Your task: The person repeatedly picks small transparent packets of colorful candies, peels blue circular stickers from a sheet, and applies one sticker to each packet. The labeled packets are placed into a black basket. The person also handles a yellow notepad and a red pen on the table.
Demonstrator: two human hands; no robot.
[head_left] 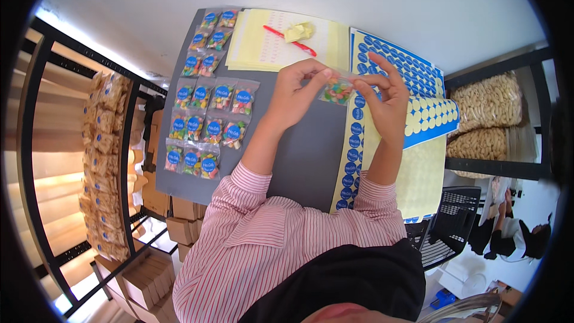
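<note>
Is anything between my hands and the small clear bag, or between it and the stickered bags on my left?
Nothing visible separates your left hand and right hand from the small clear bag; both pinch its upper edge. Your left hand itself lies between it and the stickered bags.

Eighteen packets show in all. Seventeen small labelled packets point(222, 97) lie along the left side of the bench point(311, 161): six at its far left corner, in three pairs, then, going toward the near edge, a row of four, another of four, and a last row of three. One more packet point(336, 92) is held up above the bench. Toward the far edge there is one red pen point(278, 34) and one crumpled yellow paper point(299, 32). The sticker sheets point(394, 60) by the right edge overlap too much to count. Beyond that edge stands one black chair point(455, 212).
</note>
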